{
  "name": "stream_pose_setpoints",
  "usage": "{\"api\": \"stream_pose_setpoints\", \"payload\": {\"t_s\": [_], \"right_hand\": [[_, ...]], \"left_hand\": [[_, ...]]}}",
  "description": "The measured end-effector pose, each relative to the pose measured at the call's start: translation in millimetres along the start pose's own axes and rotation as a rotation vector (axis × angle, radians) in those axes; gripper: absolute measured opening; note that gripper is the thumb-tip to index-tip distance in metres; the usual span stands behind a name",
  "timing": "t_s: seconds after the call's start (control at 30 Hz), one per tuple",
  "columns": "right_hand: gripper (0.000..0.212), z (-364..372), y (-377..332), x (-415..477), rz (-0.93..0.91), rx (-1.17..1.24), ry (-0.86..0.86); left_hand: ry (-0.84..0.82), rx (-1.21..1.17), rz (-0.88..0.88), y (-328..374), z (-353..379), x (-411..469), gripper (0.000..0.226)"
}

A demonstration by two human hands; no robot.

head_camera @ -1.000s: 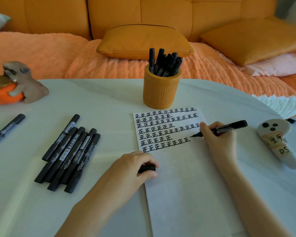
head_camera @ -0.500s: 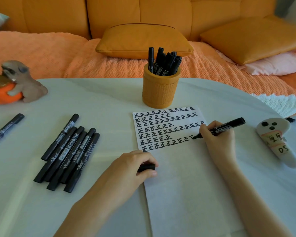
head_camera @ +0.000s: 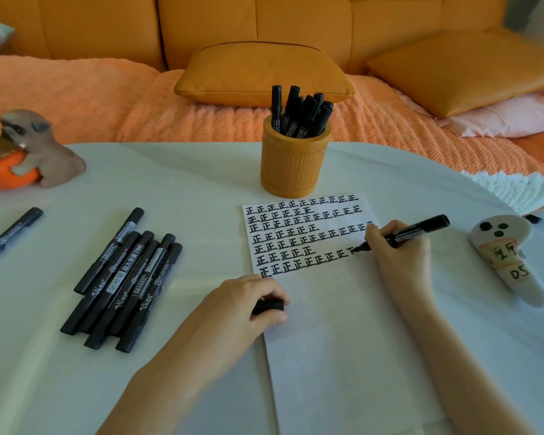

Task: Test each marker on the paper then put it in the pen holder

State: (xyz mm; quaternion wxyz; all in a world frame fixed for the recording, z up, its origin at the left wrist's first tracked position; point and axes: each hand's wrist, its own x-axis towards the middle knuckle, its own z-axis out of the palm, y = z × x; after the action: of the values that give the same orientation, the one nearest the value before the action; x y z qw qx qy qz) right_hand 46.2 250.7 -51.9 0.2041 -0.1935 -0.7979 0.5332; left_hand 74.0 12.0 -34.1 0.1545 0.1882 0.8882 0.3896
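My right hand (head_camera: 399,255) grips an uncapped black marker (head_camera: 421,230) with its tip on the white paper (head_camera: 343,334), at the end of a row of black characters. My left hand (head_camera: 248,302) rests on the paper's left edge and pinches the black marker cap (head_camera: 268,306). An orange pen holder (head_camera: 291,164) stands just beyond the paper with several black markers (head_camera: 299,114) upright in it. Several capped black markers (head_camera: 123,277) lie in a pile on the table to the left, and one more marker (head_camera: 10,233) lies at the far left edge.
A dog-and-pumpkin figurine (head_camera: 22,152) sits at the table's back left. A white ghost-shaped object with labels (head_camera: 509,255) lies to the right of the paper. Behind the white table (head_camera: 170,183) is an orange sofa with cushions (head_camera: 261,73).
The right hand has moved the marker tip slightly left and down on the paper, adding strokes of a new character at the row's end. The left hand has stayed in place.
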Motion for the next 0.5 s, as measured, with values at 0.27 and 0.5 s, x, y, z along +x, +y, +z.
{"api": "stream_pose_setpoints", "payload": {"t_s": [0.27,0.5], "right_hand": [[0.03,-0.3,-0.7,0.1,0.002,-0.011,0.017],[0.031,-0.3,-1.4,-1.7,0.016,0.016,-0.018]], "left_hand": [[0.001,0.001,0.0,0.4,-0.2,0.3,0.009],[0.005,0.007,0.014,-0.3,0.3,0.7,0.01]]}}
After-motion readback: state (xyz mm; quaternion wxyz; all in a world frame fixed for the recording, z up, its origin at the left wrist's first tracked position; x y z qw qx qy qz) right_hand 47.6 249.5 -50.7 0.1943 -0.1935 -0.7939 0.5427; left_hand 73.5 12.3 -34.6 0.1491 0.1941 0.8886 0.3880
